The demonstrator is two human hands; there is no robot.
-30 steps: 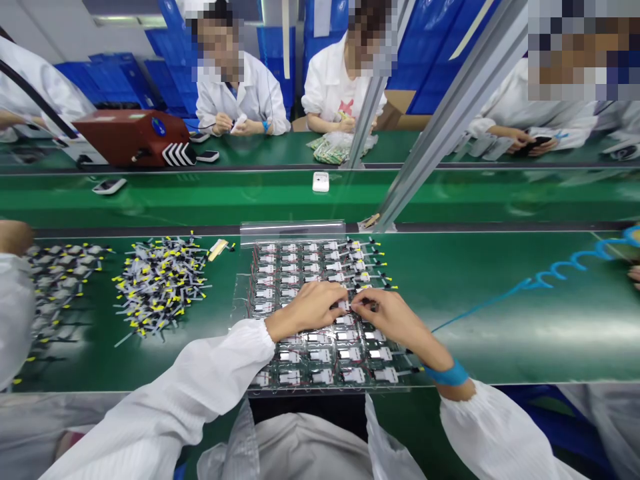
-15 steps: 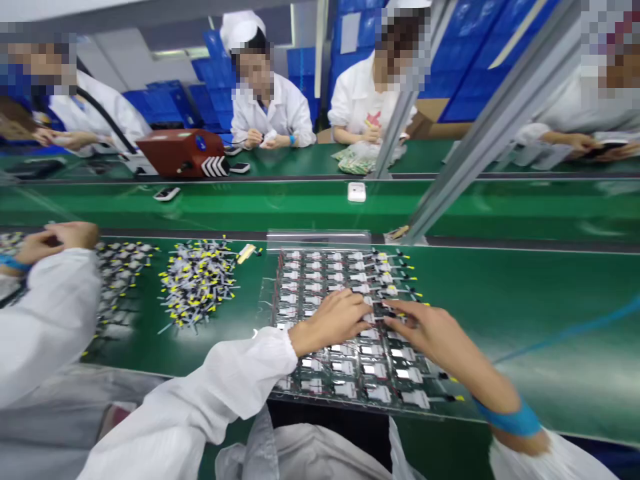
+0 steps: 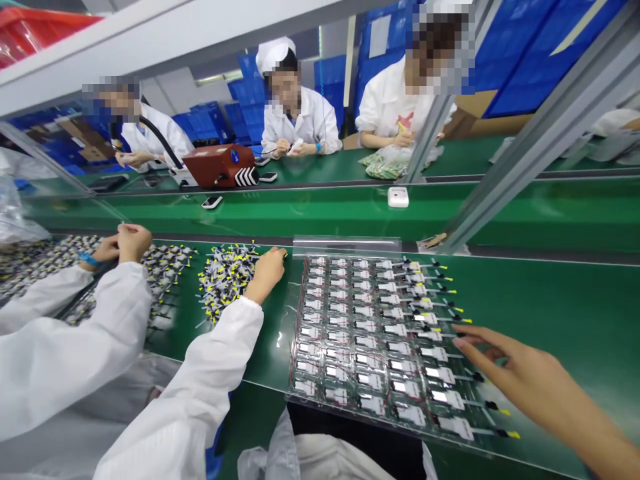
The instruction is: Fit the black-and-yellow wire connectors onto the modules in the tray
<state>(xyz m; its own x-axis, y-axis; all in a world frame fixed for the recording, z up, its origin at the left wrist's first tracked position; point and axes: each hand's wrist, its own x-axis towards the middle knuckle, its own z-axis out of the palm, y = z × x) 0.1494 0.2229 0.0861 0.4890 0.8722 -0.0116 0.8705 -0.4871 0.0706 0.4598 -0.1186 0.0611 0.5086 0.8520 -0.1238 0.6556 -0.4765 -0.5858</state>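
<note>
A clear plastic tray (image 3: 300,320) holds rows of small white-labelled modules (image 3: 380,340) with thin red wires and black-and-yellow tipped leads pointing right. My left hand (image 3: 267,272) sits at the right edge of a loose heap of grey wired parts with yellow tips (image 3: 227,283), its fingertips bunched. Whether those fingers hold a part is hidden. My right hand (image 3: 520,377) lies over the green belt at the tray's right side, fingers extended just beside the lead ends and holding nothing.
A co-worker's hands (image 3: 125,245) work at the left over another heap of parts (image 3: 167,267). Beyond the far belt are a red-brown machine (image 3: 220,167), a white device (image 3: 398,197), seated co-workers, and blue crates. Aluminium posts (image 3: 535,133) rise at the right.
My left hand has moved left off the tray to the heap. My right hand has moved right, away from the modules. The view has turned, and a co-worker's hands have come in at the left.
</note>
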